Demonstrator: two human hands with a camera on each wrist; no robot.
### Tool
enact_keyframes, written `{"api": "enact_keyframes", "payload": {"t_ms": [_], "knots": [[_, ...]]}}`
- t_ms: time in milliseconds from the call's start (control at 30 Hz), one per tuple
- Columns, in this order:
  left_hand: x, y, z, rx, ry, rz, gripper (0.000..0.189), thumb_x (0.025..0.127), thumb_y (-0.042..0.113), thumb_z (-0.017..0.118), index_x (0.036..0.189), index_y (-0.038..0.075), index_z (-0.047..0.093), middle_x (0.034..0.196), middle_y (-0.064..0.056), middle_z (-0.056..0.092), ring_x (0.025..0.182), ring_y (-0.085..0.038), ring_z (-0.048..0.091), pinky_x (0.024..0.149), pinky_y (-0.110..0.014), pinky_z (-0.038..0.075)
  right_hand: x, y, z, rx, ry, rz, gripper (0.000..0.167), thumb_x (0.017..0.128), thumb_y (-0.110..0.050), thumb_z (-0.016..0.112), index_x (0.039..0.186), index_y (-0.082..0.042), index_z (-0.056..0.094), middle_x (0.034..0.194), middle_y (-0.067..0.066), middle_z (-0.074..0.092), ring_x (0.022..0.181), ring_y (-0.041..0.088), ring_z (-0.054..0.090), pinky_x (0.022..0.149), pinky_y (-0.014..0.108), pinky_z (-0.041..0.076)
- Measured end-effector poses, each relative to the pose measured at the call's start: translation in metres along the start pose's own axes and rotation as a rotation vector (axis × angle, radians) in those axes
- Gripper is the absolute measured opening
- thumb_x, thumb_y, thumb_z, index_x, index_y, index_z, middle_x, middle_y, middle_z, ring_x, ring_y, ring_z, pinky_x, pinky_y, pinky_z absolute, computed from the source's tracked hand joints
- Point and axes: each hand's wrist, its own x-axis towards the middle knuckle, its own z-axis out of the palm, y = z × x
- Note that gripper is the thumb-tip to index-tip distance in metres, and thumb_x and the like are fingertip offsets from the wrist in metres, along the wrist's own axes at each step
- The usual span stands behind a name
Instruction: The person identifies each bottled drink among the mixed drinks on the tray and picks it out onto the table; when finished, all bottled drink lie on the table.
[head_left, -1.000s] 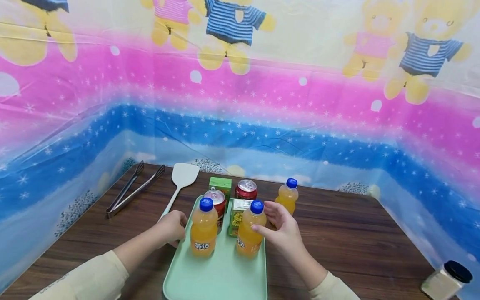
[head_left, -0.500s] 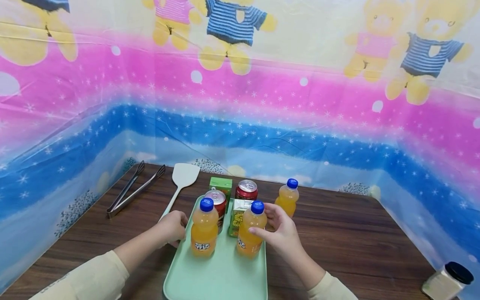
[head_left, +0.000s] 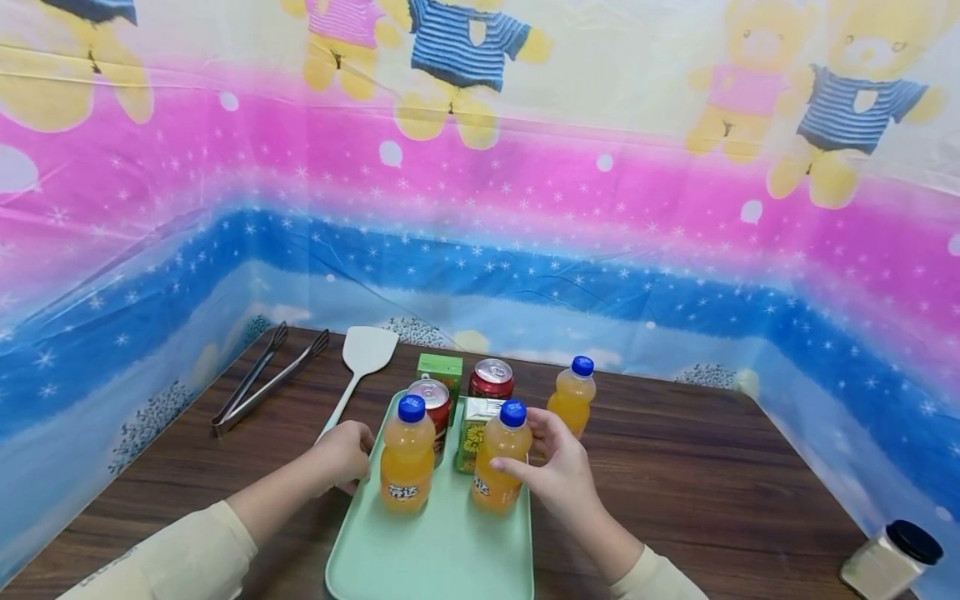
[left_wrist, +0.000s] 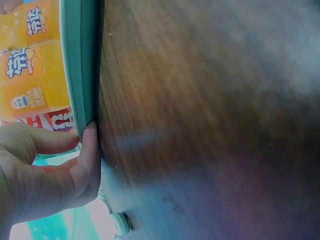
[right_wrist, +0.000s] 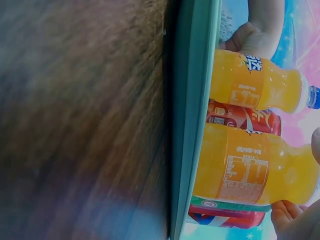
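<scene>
Compared with a second ago, we see the thumb of the right hand [head_left: 561, 467] farther left across the near side of the right bottle [head_left: 504, 442], its fingers bent behind; we read this as a grip, the bottle held between thumb and fingers. That bottle stands upright in the same spot on the green tray [head_left: 435, 558], near the left bottle [head_left: 407, 471]. We find the left hand [head_left: 341, 457] unchanged, pinching the tray's left rim. The flowered carton [head_left: 472, 446] just beyond the right bottle keeps its place, as do the third bottle [head_left: 572, 400], off the tray at far right, and the spatula [head_left: 369, 348] and tongs [head_left: 272, 382] at far left.
</scene>
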Motion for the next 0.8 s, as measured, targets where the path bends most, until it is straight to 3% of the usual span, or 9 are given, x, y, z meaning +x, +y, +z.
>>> {"api": "enact_keyframes", "payload": {"t_ms": [267, 567, 800], "knots": [[0.001, -0.001, 0.000, 0.010, -0.001, -0.001, 0.028, 0.072, -0.018, 0.061, 0.098, -0.010, 0.054, 0.079, -0.015, 0.051, 0.065, -0.022, 0.059, 0.051, -0.034, 0.057, -0.005, -0.011, 0.003, -0.046, 0.034, -0.020, 0.057, 0.070, -0.004, 0.081, 0.119, 0.002, 0.052, 0.115, 0.015, 0.060, 0.104, 0.028, 0.059, 0.092, 0.034, 0.050], [0.001, -0.002, 0.000, 0.009, 0.004, -0.008, 0.029, 0.072, -0.017, 0.061, 0.099, -0.009, 0.054, 0.078, -0.014, 0.052, 0.065, -0.022, 0.059, 0.051, -0.034, 0.058, 0.004, 0.021, 0.005, -0.026, 0.066, -0.021, 0.057, 0.070, -0.011, 0.082, 0.119, -0.005, 0.054, 0.114, 0.007, 0.062, 0.101, 0.020, 0.061, 0.090, 0.040, 0.050], [0.001, 0.000, 0.000, 0.017, 0.002, -0.002, 0.028, 0.073, -0.017, 0.061, 0.099, -0.010, 0.054, 0.079, -0.015, 0.051, 0.066, -0.022, 0.059, 0.052, -0.034, 0.058, 0.004, 0.029, 0.005, -0.015, 0.089, -0.045, 0.057, 0.068, -0.019, 0.084, 0.118, -0.009, 0.057, 0.110, 0.003, 0.063, 0.096, 0.017, 0.062, 0.086, 0.038, 0.053]]}}
